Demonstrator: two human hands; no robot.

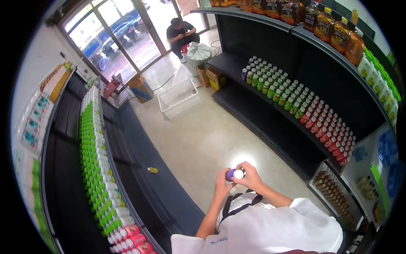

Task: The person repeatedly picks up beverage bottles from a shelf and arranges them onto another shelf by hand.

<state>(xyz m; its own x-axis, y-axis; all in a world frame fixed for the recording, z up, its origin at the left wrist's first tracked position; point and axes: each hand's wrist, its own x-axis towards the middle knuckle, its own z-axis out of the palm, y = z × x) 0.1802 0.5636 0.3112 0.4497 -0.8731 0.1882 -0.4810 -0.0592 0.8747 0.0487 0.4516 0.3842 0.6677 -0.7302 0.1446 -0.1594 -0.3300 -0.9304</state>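
Note:
A small purple bottle with a white cap (230, 174) is held in front of my body, its cap tilted up toward the camera. My left hand (221, 183) is closed around its left side. From the other side, my right hand (252, 178) grips the same bottle near the cap. To the right, rows of green bottles (270, 89) and red bottles (327, 134) with white caps stand on a dark shelf (228, 63); a purple bottle (244, 74) stands at the far end of those rows.
On the left, a shelf holds green-capped bottles (91, 156); a small yellow bottle (152, 170) lies on its lower board. A white crate (179, 99) and cardboard boxes (141, 89) are on the floor. A person (181, 34) sits by the glass doors (112, 38).

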